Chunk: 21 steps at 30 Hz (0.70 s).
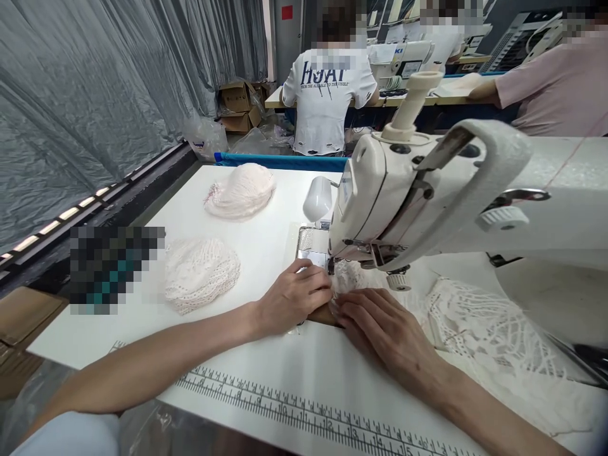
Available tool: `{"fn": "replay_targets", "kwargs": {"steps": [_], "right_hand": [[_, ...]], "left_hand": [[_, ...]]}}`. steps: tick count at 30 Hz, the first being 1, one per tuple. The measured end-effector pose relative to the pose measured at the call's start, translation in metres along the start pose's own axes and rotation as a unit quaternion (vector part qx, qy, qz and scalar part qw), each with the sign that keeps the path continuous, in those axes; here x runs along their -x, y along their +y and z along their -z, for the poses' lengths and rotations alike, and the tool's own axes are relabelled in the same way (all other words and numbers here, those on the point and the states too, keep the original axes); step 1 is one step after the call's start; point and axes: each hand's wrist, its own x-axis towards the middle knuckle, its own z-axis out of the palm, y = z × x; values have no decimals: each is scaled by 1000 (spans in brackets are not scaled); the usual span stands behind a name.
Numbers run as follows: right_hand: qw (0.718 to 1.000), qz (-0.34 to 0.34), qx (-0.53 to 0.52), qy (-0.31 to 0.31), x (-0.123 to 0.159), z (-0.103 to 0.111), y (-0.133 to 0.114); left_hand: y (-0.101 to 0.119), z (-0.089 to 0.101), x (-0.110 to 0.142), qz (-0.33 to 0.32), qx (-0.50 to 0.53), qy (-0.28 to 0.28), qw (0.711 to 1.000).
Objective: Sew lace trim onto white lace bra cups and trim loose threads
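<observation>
A white sewing machine (365, 183) stands over the table, its needle area just beyond my hands. White lace fabric (351, 273) lies bunched under the machine head. My right hand (380, 320) is closed on the near edge of this lace, fingers pressed together and fingertips partly hidden. Left of the needle, my left hand (297, 294) has its fingers curled together; what they pinch is hidden. A small brown patch (326, 315) shows between the two hands; I cannot tell what it is. More lace fabric (494, 329) spreads to the right beside my right forearm.
Two pale lace pieces, a rounded one (244, 190) and a nearer one (202, 272), lie on the table's left. A ruler scale (304, 411) runs along the front edge. Cardboard boxes (237, 104) stand behind. Several people, including one in a white shirt (323, 95), sit ahead.
</observation>
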Motion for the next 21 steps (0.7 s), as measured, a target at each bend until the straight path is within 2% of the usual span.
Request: {"fn": "replay_targets", "kwargs": {"steps": [3,6,12,21], "right_hand": [[999,-1,43,4,1,-1,0],[997,27,72,4,2,1,-2],[994,80,74,8,3,2,-3],[993,81,87,-3,6,1,-5]], "left_hand": [[-1,-2,1,-1,9,13,1000],[0,-2,2,-2,5,34,999],[0,-2,1,-4,-6,63,998],[1,1,1,-9,-19,54,998]]}}
